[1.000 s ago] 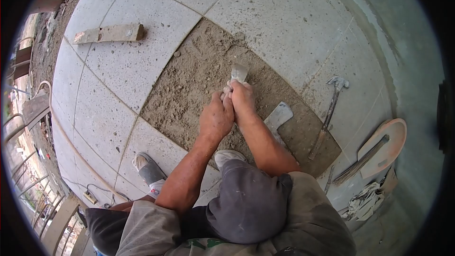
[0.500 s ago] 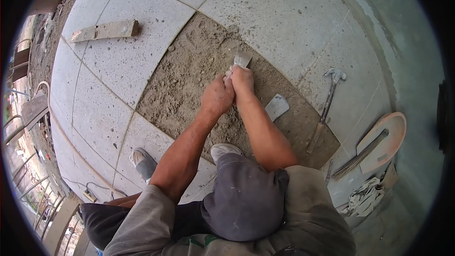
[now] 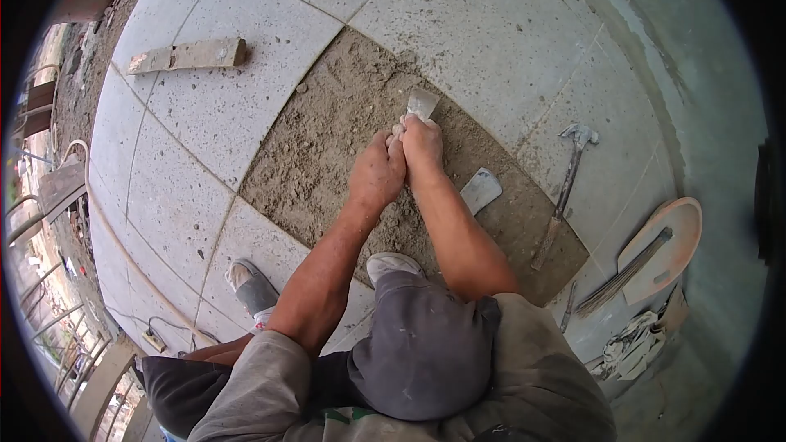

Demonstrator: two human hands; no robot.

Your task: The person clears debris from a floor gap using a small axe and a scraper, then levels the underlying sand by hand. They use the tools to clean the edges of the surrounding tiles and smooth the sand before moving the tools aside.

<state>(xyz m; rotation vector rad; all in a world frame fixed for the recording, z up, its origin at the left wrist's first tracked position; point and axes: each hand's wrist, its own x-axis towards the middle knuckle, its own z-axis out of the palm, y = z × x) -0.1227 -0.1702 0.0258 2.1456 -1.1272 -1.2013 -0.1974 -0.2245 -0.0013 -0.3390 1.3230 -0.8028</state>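
Both hands are together over a patch of loose sandy mortar (image 3: 315,135) set among the floor tiles. My right hand (image 3: 422,143) is closed around the handle of a scraper (image 3: 422,103), whose flat metal blade sticks out beyond the fingers at the mortar. Pressed against it, my left hand (image 3: 378,170) is also closed on the handle, which is mostly hidden by the fingers. Beside my right forearm lies a flat metal blade (image 3: 481,190) on the mortar; its other end is hidden.
A hammer (image 3: 566,184) lies across the right edge of the patch. Farther right are a pale shovel-like pan (image 3: 681,229), a bundle of thin sticks (image 3: 626,272) and crumpled sacking (image 3: 634,348). A mortar-crusted block (image 3: 192,55) rests on the tiles at upper left. A hose (image 3: 123,237) runs along the left.
The view has shifted slightly, moving the floor a little right and down. Both hands stay closed on the scraper at nearly the same spot.
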